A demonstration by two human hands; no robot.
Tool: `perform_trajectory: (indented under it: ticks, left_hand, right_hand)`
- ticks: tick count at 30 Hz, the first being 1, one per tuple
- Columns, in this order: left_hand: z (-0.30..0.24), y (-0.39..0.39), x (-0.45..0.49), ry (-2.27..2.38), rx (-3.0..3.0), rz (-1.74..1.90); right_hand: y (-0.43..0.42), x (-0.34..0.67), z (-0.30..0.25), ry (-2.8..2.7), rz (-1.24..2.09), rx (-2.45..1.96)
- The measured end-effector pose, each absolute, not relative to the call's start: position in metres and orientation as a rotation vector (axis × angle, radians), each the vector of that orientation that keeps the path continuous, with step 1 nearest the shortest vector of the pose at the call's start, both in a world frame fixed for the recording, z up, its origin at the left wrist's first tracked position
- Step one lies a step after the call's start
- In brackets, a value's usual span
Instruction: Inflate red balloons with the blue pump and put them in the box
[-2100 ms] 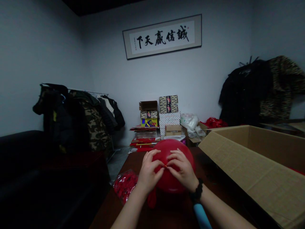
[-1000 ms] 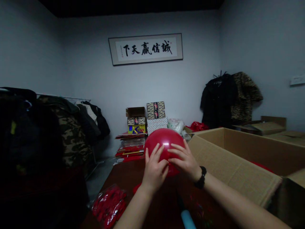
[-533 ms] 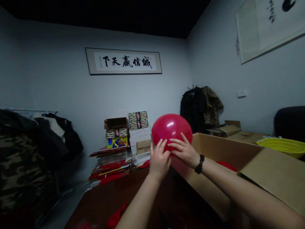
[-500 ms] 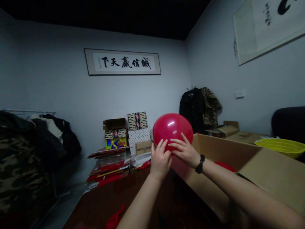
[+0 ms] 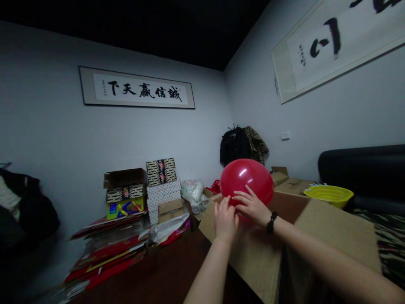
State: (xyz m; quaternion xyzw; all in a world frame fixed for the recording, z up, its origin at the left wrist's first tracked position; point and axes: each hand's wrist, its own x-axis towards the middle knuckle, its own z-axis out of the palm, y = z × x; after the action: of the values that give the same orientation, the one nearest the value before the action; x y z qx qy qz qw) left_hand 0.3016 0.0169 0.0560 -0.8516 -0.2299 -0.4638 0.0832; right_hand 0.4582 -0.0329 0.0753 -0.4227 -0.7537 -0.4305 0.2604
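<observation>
A red inflated balloon [image 5: 248, 179] is held up above the near wall of a large open cardboard box [image 5: 259, 249]. My left hand [image 5: 226, 219] is closed at the balloon's lower left, fingers bent together at its near end. Pressed to its lower front, my right hand [image 5: 253, 207] has its fingers curved against the rubber, its thumb side meeting the left fingertips. A dark band circles the right wrist. The balloon's neck is hidden by the fingers.
Boxes [image 5: 161, 172] and a stack of flat red packaging [image 5: 107, 257] stand at the left of the dark table [image 5: 164, 270]. Behind the box to the right is a yellow basket [image 5: 330, 194], near a black couch back [image 5: 363, 169]. Jackets [image 5: 236, 145] hang on the far wall.
My view has turned to the right. Both hands and the balloon have shifted from the table side to over the cardboard box, still together in the same hold.
</observation>
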Motion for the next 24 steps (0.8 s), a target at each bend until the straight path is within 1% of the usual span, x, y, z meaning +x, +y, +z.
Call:
perform_trajectory:
  ticks: [7,12,18,24]
  left_hand:
    - [0.034,0.024,0.337,-0.745,-2.632,-1.376]
    - [0.027,0.026,0.344,-0.75,-2.627,-1.385]
    - [0.027,0.026,0.338,-0.688,-2.621,-1.398]
    - [0.029,0.02,0.328,-0.654,-2.633,-1.403]
  right_hand:
    - [-0.043,0.497,0.066,-2.045,-1.104,-1.295]
    - [-0.052,0.518,0.062,-2.023,-1.1,-1.365]
    - [-0.054,0.5,0.058,-2.123,-1.053,-1.319]
    - [-0.046,0.486,0.054,-2.09,-1.029,-1.317]
